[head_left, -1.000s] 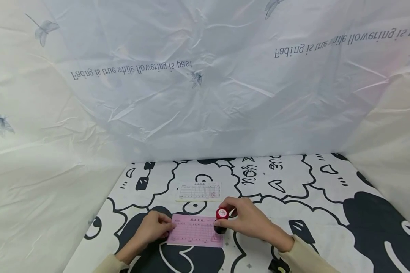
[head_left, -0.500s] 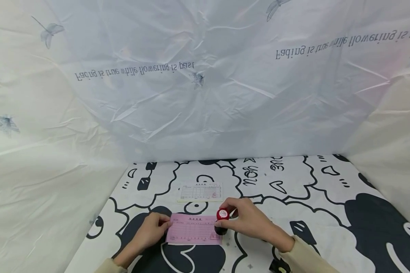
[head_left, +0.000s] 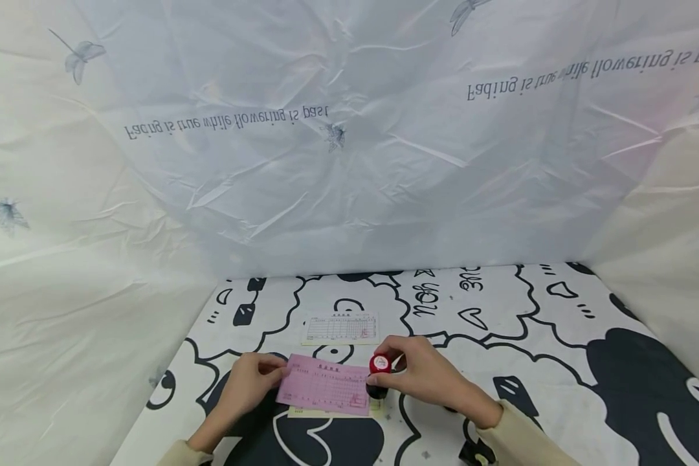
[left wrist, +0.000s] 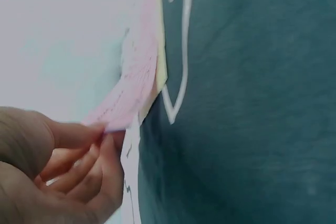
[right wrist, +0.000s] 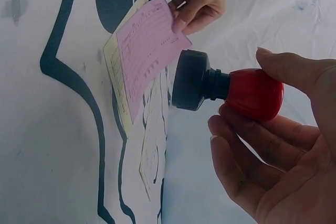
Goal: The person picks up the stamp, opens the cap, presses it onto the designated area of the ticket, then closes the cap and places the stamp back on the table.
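My left hand [head_left: 249,380] pinches the left edge of a pink printed form [head_left: 320,388] between thumb and fingers, lifting it off a yellow sheet [head_left: 311,412] that shows along its lower edge. In the left wrist view the pink form [left wrist: 137,80] bends up toward the fingertips. A red mark is printed in its lower right corner. My right hand [head_left: 422,375] holds a stamp [head_left: 380,372] by its red knob, just right of the form. The right wrist view has the stamp's black head [right wrist: 190,81] apart from the paper.
Farther back on the patterned tabletop lies a white form [head_left: 342,328] with a red mark at its lower right, a yellow edge beneath it. A black object [head_left: 476,453] sits near the right forearm. White printed sheeting [head_left: 349,194] encloses the back and sides.
My left hand has raised the pink form and shifted it up and left, tilting it and uncovering the yellow sheet below. The right hand with the stamp has hardly moved.
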Demonstrator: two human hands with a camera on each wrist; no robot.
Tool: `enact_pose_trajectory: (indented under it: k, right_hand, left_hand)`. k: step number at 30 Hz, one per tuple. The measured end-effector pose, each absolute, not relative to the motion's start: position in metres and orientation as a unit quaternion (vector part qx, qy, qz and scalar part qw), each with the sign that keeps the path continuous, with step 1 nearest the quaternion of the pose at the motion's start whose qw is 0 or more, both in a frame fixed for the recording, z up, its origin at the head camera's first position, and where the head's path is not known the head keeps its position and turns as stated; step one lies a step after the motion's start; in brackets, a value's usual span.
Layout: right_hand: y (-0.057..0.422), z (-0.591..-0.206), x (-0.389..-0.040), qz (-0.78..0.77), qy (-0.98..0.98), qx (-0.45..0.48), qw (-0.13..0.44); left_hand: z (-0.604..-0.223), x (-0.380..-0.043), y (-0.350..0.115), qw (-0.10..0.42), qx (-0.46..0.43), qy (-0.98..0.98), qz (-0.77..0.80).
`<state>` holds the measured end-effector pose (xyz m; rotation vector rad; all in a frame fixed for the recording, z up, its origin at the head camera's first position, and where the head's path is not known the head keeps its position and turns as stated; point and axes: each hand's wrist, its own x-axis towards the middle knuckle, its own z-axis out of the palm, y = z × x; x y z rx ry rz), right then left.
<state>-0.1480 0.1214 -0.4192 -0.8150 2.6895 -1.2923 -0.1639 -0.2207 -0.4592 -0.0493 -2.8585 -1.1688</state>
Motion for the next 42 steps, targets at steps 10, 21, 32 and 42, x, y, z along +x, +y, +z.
enact_pose_trajectory:
  k: [10, 21, 32, 42]
  right_hand:
    - [0.124, -0.418, -0.152, -0.419, 0.867, -0.269, 0.014]
    - [0.124, -0.419, -0.151, -0.424, 0.865, -0.268, 0.017]
    - [0.116, -0.426, -0.146, -0.429, 0.857, -0.283, 0.039]
    - [0.114, -0.426, -0.146, -0.416, 0.866, -0.273, 0.051]
  left_hand:
    - [-0.462, -0.190, -0.224, -0.038, -0.021, -0.864, -0.501]
    - [-0.463, -0.234, -0.214, -0.017, 0.012, -0.840, -0.542]
    - [-0.480, -0.274, -0.213, -0.020, 0.062, -0.871, -0.487]
    - [-0.477, -0.279, -0.204, -0.009, 0.066, -0.888, -0.455]
